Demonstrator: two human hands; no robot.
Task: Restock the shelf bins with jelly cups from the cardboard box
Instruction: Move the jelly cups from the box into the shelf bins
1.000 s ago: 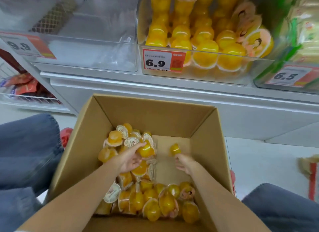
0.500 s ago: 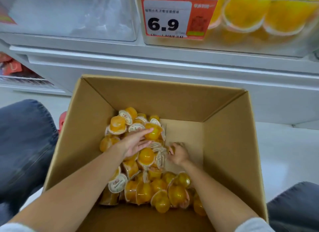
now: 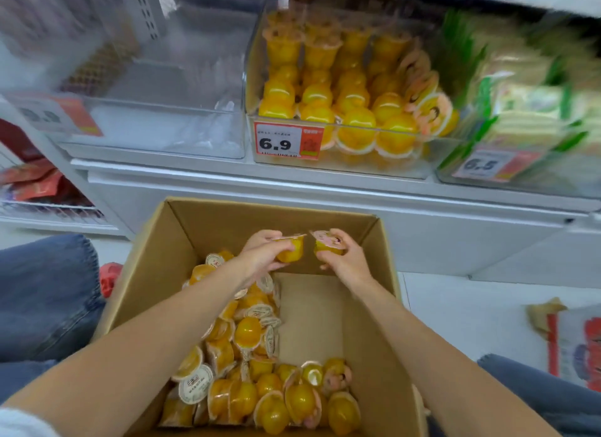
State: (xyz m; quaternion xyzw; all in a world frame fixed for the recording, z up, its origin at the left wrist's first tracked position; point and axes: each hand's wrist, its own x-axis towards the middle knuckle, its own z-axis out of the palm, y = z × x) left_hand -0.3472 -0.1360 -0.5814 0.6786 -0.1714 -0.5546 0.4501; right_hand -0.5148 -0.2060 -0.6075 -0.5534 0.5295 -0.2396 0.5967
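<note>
Cups (image 3: pixel 291 250) sit pinched in your left hand (image 3: pixel 260 257) and right hand (image 3: pixel 344 261), lifted clear of the box (image 3: pixel 374 306) for the bin (image 3: pixel 341 163) ahead

A: What colour are the jelly cups (image 3: pixel 260 365) in the cardboard box (image 3: pixel 367 322)?

B: Orange-yellow, mostly with white lids bearing dark print; a few lids are pink. The box is plain brown.

A: And the two held up?

B: The cup (image 3: pixel 290 250) in the left hand (image 3: pixel 260 257) is orange-yellow with a pale pink lid. The cup (image 3: pixel 327 244) in the right hand (image 3: pixel 344 261) is the same, its pink lid showing a dark figure.

A: The shelf?

B: The middle bin (image 3: pixel 390 166) is clear, filled with orange-yellow; its price tag (image 3: pixel 287 141) is white and red-orange with black digits. The packets (image 3: pixel 527 104) to the right are green and cream. The trousers (image 3: pixel 45 293) are blue denim.
</note>
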